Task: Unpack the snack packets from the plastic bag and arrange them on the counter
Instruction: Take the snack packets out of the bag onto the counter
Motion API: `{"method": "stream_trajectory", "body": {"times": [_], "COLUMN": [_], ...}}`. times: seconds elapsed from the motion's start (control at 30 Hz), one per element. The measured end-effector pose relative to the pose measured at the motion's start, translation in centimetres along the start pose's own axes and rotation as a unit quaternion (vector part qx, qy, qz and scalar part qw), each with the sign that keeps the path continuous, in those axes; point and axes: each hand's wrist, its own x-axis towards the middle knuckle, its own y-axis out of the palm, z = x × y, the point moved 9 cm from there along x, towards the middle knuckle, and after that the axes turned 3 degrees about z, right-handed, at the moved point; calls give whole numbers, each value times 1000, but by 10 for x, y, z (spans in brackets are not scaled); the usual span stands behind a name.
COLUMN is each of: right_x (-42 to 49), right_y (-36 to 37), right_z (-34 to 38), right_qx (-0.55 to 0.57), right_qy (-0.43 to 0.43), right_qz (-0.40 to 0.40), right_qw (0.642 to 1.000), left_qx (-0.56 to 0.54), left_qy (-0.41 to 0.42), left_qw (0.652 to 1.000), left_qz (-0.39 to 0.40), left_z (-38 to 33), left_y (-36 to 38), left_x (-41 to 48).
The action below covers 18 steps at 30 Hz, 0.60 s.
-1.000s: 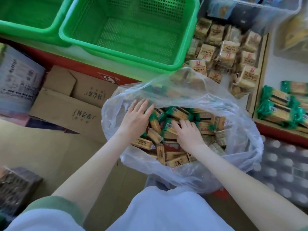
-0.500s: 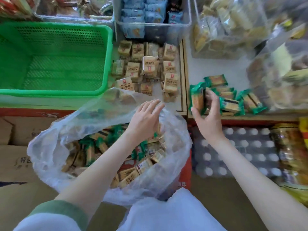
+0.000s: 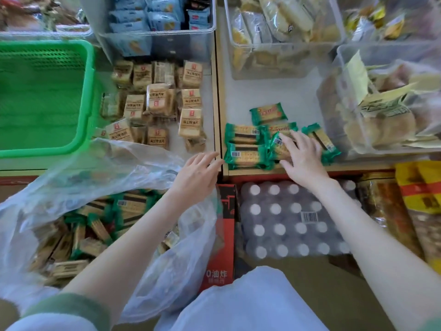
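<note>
The clear plastic bag [image 3: 71,177], lower left, holds most of the green-wrapped snack packets [image 3: 130,206]. A few lie on the white wood-edged counter [image 3: 241,96], centre right, among clear plastic bins [image 3: 281,65]. Arranging seems in hand: the right hand [image 3: 303,158] presses flat on them with fingers spread, and the left hand [image 3: 198,177] hovers open and empty. The next move is probably another reach into the bag.

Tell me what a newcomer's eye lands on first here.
The right hand lies with fingers spread over a cluster of green-wrapped snack packets at the front edge of the counter, right of centre. At lower left a clear plastic bag gapes with many more such packets inside, the left hand open above its rim. A bright green basket fills the left side.
</note>
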Motion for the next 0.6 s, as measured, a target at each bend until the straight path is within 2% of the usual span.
{"method": "stream_trajectory", "body": {"times": [0.1,0.23,0.4,0.5,0.6], "right_x": [-13,-32,-62,-84,-92], "right_y": [-13,-31,-34,-12,43], "right_z": [37,116,249,332,394], "right_qx": [10,78,120,108,48], "right_qy": [-57,-141,-255,-328,-372], "right_qz": [-58,-149,-200,-186,-110], "right_qw": [997,976,938,920,921], "left_qx": [-16,-23,-9,46,91], "left_qy": [-7,-15,-97,-134,-175], "left_qw": [1000,999,991,987,980], "left_qz": [5,-46,-86,-77,-39], "left_z": [9,31,95,145,191], "left_y": [-6,-29,-49,-46,-36], "left_x": [-10,-40,-108,-165,-220]}}
